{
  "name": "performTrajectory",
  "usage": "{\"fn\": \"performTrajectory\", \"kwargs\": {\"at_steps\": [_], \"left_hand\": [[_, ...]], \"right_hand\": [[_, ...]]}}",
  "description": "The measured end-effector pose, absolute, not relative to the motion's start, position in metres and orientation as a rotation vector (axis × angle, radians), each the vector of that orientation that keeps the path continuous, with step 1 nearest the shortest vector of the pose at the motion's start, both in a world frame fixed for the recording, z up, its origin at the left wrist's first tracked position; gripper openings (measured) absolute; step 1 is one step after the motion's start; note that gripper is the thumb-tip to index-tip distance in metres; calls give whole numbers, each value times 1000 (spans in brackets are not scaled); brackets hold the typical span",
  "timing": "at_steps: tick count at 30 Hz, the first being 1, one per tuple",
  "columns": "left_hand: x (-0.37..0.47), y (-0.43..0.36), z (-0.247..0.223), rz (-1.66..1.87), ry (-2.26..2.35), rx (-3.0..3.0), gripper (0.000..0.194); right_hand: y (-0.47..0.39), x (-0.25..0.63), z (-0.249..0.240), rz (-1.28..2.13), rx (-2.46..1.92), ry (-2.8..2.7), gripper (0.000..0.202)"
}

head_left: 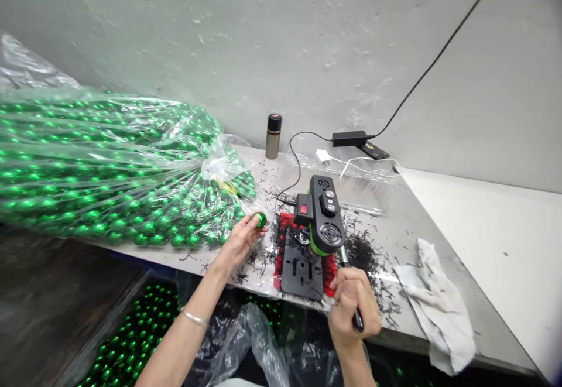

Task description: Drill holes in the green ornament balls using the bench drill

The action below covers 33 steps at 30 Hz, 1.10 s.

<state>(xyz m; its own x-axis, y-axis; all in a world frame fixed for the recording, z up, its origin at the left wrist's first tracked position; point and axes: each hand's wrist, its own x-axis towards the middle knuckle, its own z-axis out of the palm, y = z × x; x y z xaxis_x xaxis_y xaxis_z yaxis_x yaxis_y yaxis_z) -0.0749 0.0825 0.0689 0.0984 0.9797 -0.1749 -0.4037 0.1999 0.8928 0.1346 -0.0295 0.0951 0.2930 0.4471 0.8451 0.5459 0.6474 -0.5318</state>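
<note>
Between the fingertips of my left hand [246,236] is a shiny green ball [260,219], held just left of a black machine [327,214]. The machine has round vents, buttons and a red switch, and stands over a dark slotted base plate [302,267] on a red mat [329,276]. My right hand [355,304] is wrapped round the machine's lever handle [358,320], below and to the right of its head. What lies under the head is mostly hidden.
A large clear bag of green balls [109,170] covers the left side of the table [439,229]. Behind are a bottle [273,136] and a power adapter [349,138] with cables. Black scraps surround the machine; a white cloth [439,305] hangs over the front edge.
</note>
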Motion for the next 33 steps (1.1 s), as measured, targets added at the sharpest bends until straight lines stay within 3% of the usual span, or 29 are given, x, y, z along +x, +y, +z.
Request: {"fn": "performTrajectory", "kwargs": {"at_steps": [4, 9, 19, 33], "left_hand": [[-47, 46, 52, 1082, 910, 628, 52], [-17, 29, 35, 836, 1074, 956, 74], [0, 27, 34, 812, 1297, 1885, 42], [9, 18, 16, 1047, 1332, 2286, 31]], "right_hand": [[-30, 135, 104, -95, -967, -1364, 32], [-28, 137, 121, -88, -1003, -1377, 32], [-28, 136, 125, -93, -1023, -1385, 30], [-31, 136, 116, -101, -996, -1402, 29]]}}
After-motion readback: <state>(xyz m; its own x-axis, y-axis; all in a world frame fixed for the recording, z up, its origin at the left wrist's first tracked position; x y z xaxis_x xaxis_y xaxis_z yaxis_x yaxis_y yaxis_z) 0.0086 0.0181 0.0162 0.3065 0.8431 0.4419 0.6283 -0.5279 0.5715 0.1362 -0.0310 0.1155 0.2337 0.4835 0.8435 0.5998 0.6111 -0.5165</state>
